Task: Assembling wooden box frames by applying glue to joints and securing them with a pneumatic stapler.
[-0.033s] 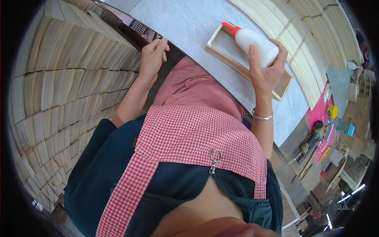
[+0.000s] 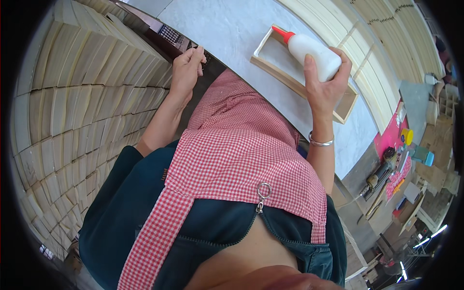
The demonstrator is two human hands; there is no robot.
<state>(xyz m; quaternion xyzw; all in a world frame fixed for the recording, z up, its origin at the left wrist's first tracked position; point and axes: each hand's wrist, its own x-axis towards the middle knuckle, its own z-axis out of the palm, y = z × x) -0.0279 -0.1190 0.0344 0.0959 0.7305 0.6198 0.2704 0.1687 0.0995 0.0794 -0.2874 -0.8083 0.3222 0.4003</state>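
My right hand (image 2: 325, 84) is wrapped round a white squeeze glue bottle (image 2: 311, 57) with a red nozzle. The bottle lies tilted over a narrow rectangular wooden frame (image 2: 278, 74), its red tip over the frame's far left corner. White lining or glue shows along the short left side of the frame. Part of the frame is hidden behind the bottle and my right hand. My left hand (image 2: 186, 67) is closed, held beside the near edge of the table, apart from the frame. Whatever its fingers may hold is hidden.
The frame rests on a pale marbled tabletop (image 2: 222, 34). Long light wood strips (image 2: 367, 58) lie along its far right side. Tall stacks of wood pieces (image 2: 63, 101) stand at my left. A side bench holds a power tool (image 2: 379, 174) and a yellow round container (image 2: 406, 136).
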